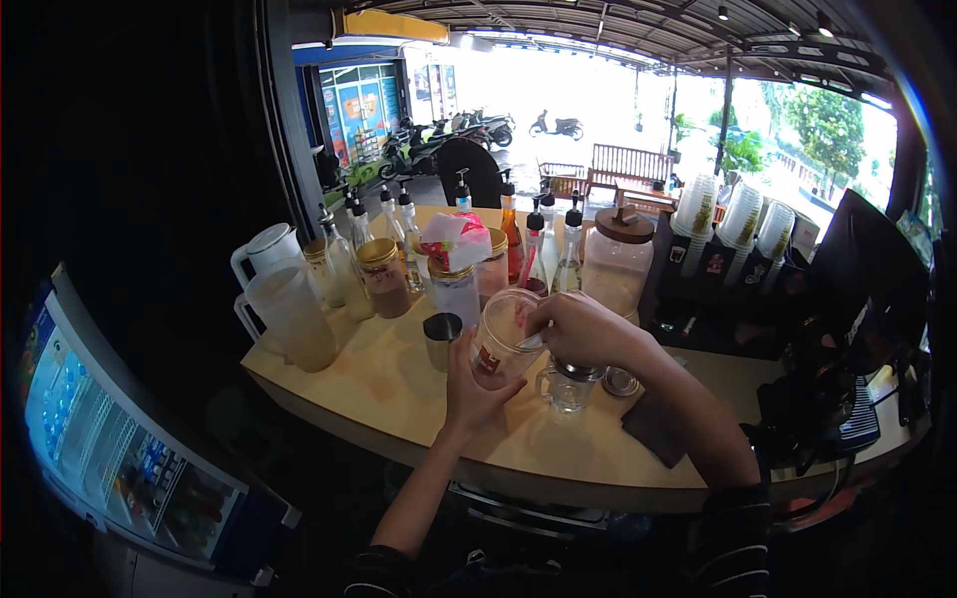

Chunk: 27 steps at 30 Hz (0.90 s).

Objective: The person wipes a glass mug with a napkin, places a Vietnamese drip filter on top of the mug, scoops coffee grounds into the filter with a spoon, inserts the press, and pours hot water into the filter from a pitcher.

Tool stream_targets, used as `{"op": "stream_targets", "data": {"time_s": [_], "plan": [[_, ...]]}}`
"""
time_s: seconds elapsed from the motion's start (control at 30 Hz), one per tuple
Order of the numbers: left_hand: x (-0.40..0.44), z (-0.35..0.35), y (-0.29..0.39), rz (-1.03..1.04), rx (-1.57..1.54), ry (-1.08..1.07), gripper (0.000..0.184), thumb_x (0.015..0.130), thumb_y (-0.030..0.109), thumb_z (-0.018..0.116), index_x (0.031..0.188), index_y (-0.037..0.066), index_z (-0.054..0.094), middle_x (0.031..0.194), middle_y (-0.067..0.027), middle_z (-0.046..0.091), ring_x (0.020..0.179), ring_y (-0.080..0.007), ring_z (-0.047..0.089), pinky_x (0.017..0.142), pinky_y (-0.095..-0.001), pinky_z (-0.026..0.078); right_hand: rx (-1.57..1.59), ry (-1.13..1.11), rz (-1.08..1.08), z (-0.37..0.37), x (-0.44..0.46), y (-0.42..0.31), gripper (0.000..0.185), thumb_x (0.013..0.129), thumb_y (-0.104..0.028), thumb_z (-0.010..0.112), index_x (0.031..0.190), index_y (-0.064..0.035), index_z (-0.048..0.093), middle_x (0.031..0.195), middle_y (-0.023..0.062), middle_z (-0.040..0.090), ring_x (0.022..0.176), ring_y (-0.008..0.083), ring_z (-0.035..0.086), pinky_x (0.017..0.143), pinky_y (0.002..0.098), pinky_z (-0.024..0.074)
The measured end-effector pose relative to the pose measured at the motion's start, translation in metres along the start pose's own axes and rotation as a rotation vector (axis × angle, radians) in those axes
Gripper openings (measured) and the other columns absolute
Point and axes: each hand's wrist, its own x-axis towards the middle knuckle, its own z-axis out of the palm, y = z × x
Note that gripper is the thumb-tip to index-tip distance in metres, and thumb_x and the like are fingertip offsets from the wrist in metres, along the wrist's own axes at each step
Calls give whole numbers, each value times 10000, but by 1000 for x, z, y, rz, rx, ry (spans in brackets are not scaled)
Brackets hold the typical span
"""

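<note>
Left hand [473, 384]: fingers curled around clear plastic cup [506, 337], near centre; forearm rising from six o'clock. Right hand [581, 329]: fingers bunched at cup's rim, wrist bent; forearm from five o'clock; grip contents unclear.

On the surface [389, 404], the tumbler [442, 344] is just left of the left hand [478, 391], which has the cup [506, 334] in its grasp, and the pitchers [299, 319] stand well apart, farther left. Beyond both hands stand the lidded jars [385, 281], with the packet [456, 239] on top of one, and pump bottles [513, 239] among and behind them. The handled mug [568, 391] sits just below the right hand [588, 331], the cloth [658, 431] nearer the person and rightward, the cup stacks [740, 214] farther off to its right.
</note>
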Motion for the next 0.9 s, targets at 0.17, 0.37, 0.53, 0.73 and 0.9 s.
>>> {"op": "stream_targets", "data": {"time_s": [0.17, 0.37, 0.53, 0.73, 0.9], "plan": [[-9, -3, -25, -14, 14, -62, 1012, 552, 250, 880, 1350, 21, 303, 1277, -168, 384, 1204, -324, 430, 999, -415, 398, -39, 43, -110, 9, -2, 6, 243, 738, -4, 500, 919, 27, 659, 919, 196, 651, 905, 326, 620, 858, 399, 464], [-10, -11, -34, -32, -136, -90, 1008, 543, 238, 889, 1343, 32, 313, 1288, -146, 402, 1216, -288, 444, 998, -376, 403, 0, 82, -219, 14, -4, 6, 212, 774, 8, 514, 930, 25, 657, 924, 167, 631, 900, 319, 606, 839, 385, 470], [-11, -12, -36, -37, -210, -72, 1016, 547, 240, 889, 1354, 35, 305, 1298, -142, 412, 1215, -276, 449, 991, -374, 407, 9, 140, -260, 15, -5, 4, 181, 792, -1, 537, 923, 27, 658, 893, 154, 621, 878, 314, 604, 824, 376, 474], [-16, -10, -46, -55, -186, -43, 1013, 556, 236, 887, 1358, 34, 302, 1298, -140, 429, 1216, -257, 448, 999, -366, 399, 16, 188, -285, 15, -5, 4, 173, 794, 5, 537, 915, 26, 660, 885, 150, 618, 856, 311, 607, 796, 378, 482], [-16, -11, -45, -63, -218, -37, 1001, 555, 230, 888, 1345, 22, 309, 1287, -145, 437, 1218, -258, 446, 1004, -363, 391, 30, 204, -298, 14, -5, 1, 197, 773, 28, 526, 916, 24, 662, 866, 151, 614, 829, 317, 609, 771, 379, 485]]}}
